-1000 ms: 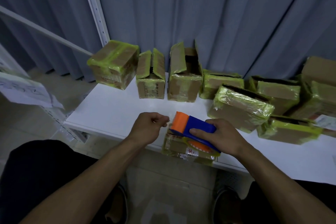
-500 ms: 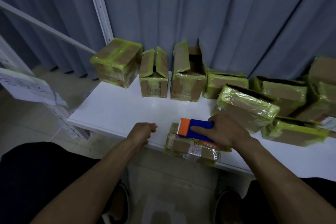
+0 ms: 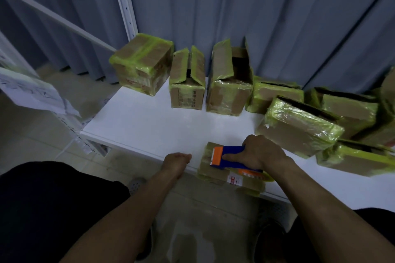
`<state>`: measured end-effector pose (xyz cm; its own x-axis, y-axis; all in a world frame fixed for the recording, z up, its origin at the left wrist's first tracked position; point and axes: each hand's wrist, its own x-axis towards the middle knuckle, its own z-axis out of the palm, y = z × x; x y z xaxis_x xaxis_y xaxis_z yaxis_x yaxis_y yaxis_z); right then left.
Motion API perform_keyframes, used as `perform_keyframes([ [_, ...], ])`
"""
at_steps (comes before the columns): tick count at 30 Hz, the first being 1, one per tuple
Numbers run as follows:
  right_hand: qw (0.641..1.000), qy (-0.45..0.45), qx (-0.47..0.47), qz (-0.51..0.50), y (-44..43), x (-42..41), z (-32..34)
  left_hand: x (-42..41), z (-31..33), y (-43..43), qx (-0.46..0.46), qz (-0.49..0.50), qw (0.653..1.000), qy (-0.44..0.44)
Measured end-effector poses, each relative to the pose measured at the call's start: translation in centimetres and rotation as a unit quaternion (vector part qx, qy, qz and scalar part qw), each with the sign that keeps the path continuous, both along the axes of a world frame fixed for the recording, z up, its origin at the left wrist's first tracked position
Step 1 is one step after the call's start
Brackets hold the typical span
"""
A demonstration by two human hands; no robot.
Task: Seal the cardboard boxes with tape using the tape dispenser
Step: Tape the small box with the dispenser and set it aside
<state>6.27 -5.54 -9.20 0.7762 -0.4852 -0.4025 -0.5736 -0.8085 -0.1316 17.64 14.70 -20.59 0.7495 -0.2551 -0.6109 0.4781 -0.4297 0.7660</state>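
**Dispenser** (image 3: 229, 157): blue body with an orange front plate that faces the table's (image 3: 149, 126) left end. An orange part and a strip of yellow-green tape show at its rear, below the hand. It lies flat on top of the box (image 3: 215, 174), at the table's near edge.

**Right hand** (image 3: 259, 153): reaches in from the table's right end and wraps over the blue handle. The index finger lies straight along the near side of the body. The thumb is hidden. The fingers are closed round the handle.

**Box**: low, flat, brown cardboard with yellow-green tape along its edges. A white label with red print sits on its near part. It rests at the table's near edge. Whether its near face is flush with that edge or past it cannot be told.

**Left hand** (image 3: 175, 161): at the table's near edge, toward the left end from the box and apart from it. The fingers are curled into the palm, and nothing shows in them.

**Other boxes** (image 3: 142, 64): these stand in a row along the table's far edge, against the curtain (image 3: 235, 6).
- The one at the far left corner is closed and banded with yellow-green tape.
- The next two stand with their top flaps up.
- Those at the right end lie tilted and piled, under glossy tape.
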Motion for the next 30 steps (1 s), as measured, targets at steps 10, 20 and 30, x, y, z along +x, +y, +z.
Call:
perform_keyframes([
  [10, 1.0, 0.01, -0.011, 0.001, 0.1, 0.4, -1.2, -1.3, -2.9, -1.0, -0.028, -0.006, 0.999, 0.034],
  [20, 1.0, -0.001, -0.016, 0.003, 0.0, 0.4, -1.3, -2.4, -2.8, -1.3, -0.021, -0.03, 0.992, -0.124],
  [30, 1.0, 0.003, -0.02, 0.004, 0.1, -0.2, -0.9, -1.7, -1.0, -0.2, -0.094, -0.236, 0.963, -0.093],
])
